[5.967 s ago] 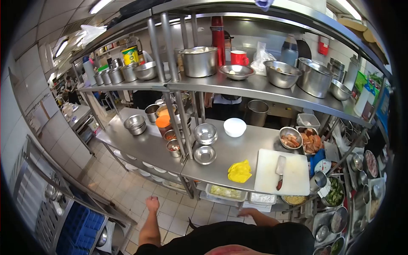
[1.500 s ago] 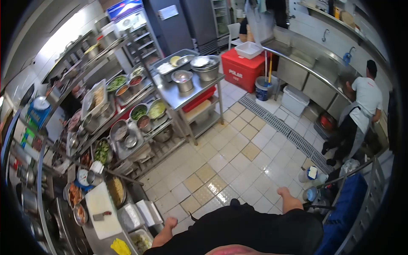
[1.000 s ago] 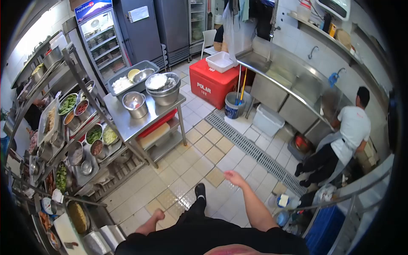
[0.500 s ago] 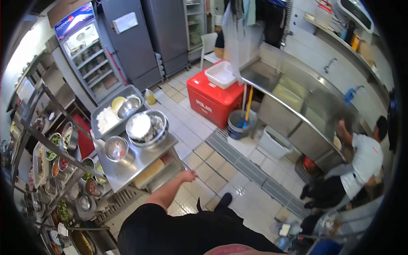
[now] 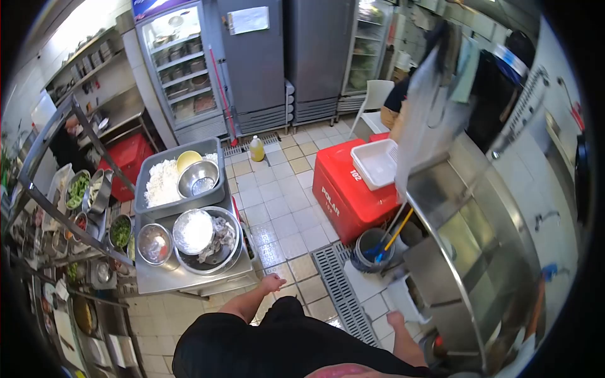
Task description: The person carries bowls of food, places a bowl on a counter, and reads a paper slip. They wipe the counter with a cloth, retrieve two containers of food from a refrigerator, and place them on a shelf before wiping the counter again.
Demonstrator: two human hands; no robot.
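My left hand (image 5: 273, 283) hangs low in front of me, near the corner of a steel table (image 5: 208, 283); its fingers look curled, and what they may hold is too small to tell. My right hand (image 5: 396, 320) is at the lower right, beside a white bin (image 5: 406, 301), its fingers hidden or blurred. The table bears a small steel bowl (image 5: 155, 244), a large steel bowl (image 5: 217, 261) with grey contents and a white-filled bowl (image 5: 193, 231), and a grey tub (image 5: 144, 208) with white food, a yellow bowl and a steel bowl.
A red cooler (image 5: 340, 195) carries a white tray (image 5: 376, 165). Near it are a bucket (image 5: 372, 252) with mop handles, a floor drain (image 5: 343, 296) and a long steel sink (image 5: 463, 283). Fridges (image 5: 252, 69) line the back. A person (image 5: 397, 104) is partly visible behind hanging cloths.
My view has turned right and moved forward; the table, cooler and sink look nearer. My right hand has come into view. The person in white at the sink is out of view.
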